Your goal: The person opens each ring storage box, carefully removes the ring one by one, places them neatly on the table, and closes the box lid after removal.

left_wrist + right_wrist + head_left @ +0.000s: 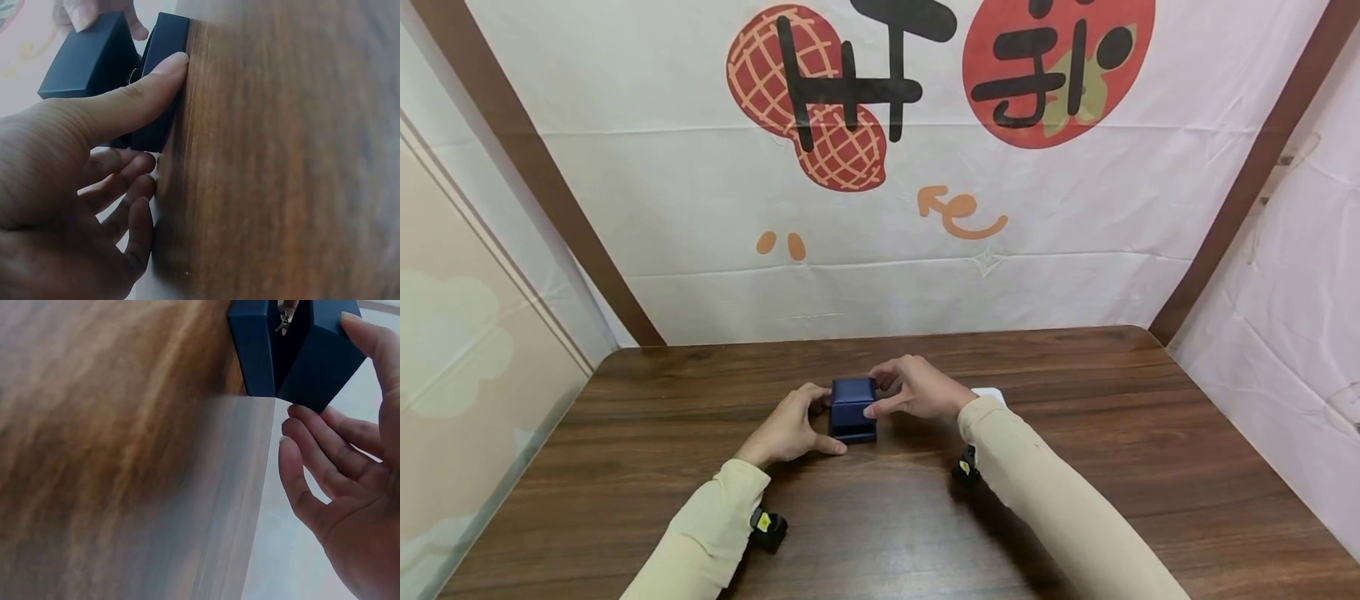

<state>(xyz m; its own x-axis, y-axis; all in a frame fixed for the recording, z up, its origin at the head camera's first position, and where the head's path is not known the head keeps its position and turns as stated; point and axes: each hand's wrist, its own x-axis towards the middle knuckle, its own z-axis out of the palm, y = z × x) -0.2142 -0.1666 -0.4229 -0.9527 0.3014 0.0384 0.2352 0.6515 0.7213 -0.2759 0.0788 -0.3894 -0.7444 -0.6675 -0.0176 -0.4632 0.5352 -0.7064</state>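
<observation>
A small dark-blue jewelry box [853, 405] stands on the table with its lid partly raised. In the right wrist view, something gold-coloured [283, 322] shows in the gap between lid and base; its kind is hard to tell. My left hand [786, 427] holds the base [164, 53] from the left, thumb along its front and fingers behind. From the right, my right hand [922, 392] grips the lid [325, 356], with the thumb on its front edge and the fingers at its back.
Behind my right wrist a white object [989, 394] is partly hidden on the brown wooden table [880, 517]. A printed white cloth [880, 292] hangs beyond the table's far edge. Black wrist devices [767, 529] sit under both cuffs.
</observation>
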